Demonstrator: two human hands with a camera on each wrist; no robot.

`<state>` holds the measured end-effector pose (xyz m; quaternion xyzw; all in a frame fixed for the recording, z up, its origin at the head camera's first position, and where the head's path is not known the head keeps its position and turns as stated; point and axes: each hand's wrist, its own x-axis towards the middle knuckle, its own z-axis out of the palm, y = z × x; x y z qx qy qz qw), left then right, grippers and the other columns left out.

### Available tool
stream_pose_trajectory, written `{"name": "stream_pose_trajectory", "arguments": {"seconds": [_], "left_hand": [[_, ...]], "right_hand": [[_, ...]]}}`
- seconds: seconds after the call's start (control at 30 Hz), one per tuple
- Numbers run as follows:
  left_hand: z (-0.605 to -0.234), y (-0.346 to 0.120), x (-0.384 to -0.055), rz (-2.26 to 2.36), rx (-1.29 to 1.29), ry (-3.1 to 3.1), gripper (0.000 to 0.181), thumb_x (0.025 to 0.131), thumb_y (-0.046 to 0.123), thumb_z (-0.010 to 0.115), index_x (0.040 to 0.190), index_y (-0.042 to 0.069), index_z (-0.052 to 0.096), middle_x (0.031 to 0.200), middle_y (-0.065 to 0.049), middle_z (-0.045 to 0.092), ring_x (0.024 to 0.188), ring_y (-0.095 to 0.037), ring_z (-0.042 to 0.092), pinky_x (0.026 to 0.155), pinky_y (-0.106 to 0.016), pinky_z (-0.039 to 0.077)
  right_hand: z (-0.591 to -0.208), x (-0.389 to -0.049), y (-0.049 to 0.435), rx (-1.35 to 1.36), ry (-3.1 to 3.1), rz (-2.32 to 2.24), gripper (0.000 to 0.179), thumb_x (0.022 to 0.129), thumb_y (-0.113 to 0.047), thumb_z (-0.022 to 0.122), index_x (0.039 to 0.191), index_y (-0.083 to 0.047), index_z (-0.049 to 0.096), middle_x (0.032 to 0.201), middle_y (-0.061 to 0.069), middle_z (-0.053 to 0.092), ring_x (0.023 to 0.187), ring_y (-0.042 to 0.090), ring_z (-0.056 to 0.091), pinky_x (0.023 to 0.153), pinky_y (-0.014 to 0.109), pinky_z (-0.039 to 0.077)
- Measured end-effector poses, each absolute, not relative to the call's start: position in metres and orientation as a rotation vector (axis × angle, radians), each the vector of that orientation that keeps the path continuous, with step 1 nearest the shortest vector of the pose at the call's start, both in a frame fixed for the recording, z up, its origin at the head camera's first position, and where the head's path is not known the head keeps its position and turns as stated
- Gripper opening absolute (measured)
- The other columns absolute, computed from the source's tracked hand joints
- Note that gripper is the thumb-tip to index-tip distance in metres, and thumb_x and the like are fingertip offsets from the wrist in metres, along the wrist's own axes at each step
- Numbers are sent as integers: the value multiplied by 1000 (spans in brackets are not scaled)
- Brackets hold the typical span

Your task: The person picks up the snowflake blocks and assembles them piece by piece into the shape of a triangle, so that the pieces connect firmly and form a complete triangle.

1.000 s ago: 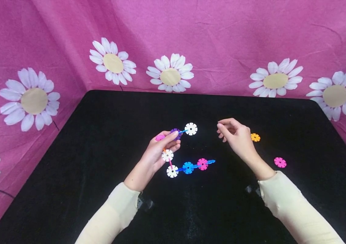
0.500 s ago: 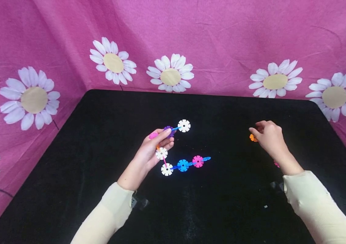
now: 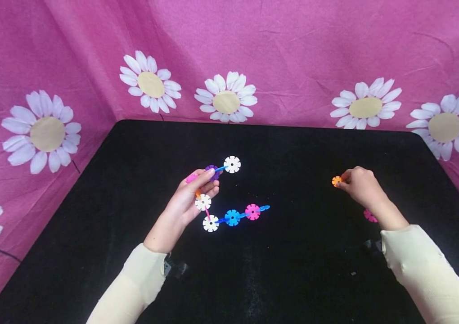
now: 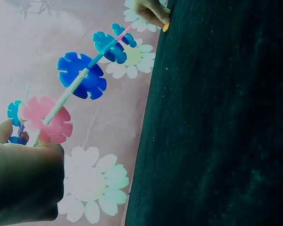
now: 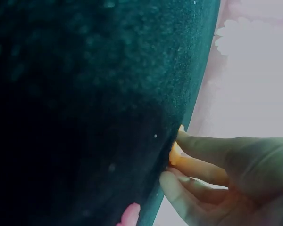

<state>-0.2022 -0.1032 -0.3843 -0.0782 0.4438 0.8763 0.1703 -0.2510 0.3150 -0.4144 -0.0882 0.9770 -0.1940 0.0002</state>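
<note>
My left hand (image 3: 182, 200) pinches a chain of interlocking snowflake discs at a purple disc (image 3: 212, 173), thumb on top. A white disc (image 3: 232, 164) juts out at the chain's far end on a blue link. From the palm the rest hangs and bends right, through two white discs, a blue disc (image 3: 232, 218) and a pink disc (image 3: 253, 212) to a blue tip. In the left wrist view, a pink disc (image 4: 46, 119) sits close by the fingers. At the right, my right hand (image 3: 369, 193) pinches a loose orange disc (image 3: 336, 181) between thumb and fingers, low at the tabletop.
Beneath my right wrist a loose pink disc (image 3: 369, 215) lies on the black table (image 3: 286, 279), partly covered. Tiny white specks dot the surface. A pink cloth (image 3: 294, 54) printed with daisies stands behind the table and along its left side.
My right hand has moved right, from beside the chain to the orange disc, and now pinches it. My left hand has drifted left with the chain.
</note>
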Motion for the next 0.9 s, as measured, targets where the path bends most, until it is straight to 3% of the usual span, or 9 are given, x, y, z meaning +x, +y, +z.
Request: {"name": "stream_pose_trajectory", "arguments": {"seconds": [0.2,0.4,0.63,0.9], "left_hand": [[-387,-101,-201,2479,-209,1258,17,98,18,58,85,18,70,83,6,76,76,-5,73,77,-19,59],[-389,-96,-200,2464,-184,1248,17,98,18,58,85,18,69,81,6,75,75,-5,73,77,-19,59],[-392,-86,-198,2430,-199,1260,19,99,14,55,85,18,68,80,6,75,75,-5,73,77,-19,59],[-394,-75,-194,2393,-164,1274,21,99,12,55,83,19,68,79,7,75,74,-5,73,77,-20,59]], "right_hand": [[-412,-247,309,-232,3095,-714,19,86,-6,71,93,11,66,88,31,68,64,24,59,61,37,58],[-407,-240,296,-266,3139,-942,10,89,-4,68,95,4,67,89,26,71,59,15,58,53,16,49],[-403,-230,266,-405,3141,-1237,15,89,-7,69,100,2,65,93,22,73,64,-11,59,63,3,48],[-401,-212,225,-617,3107,-1607,18,83,-4,75,99,1,67,94,19,75,73,-14,64,74,4,51]]}}
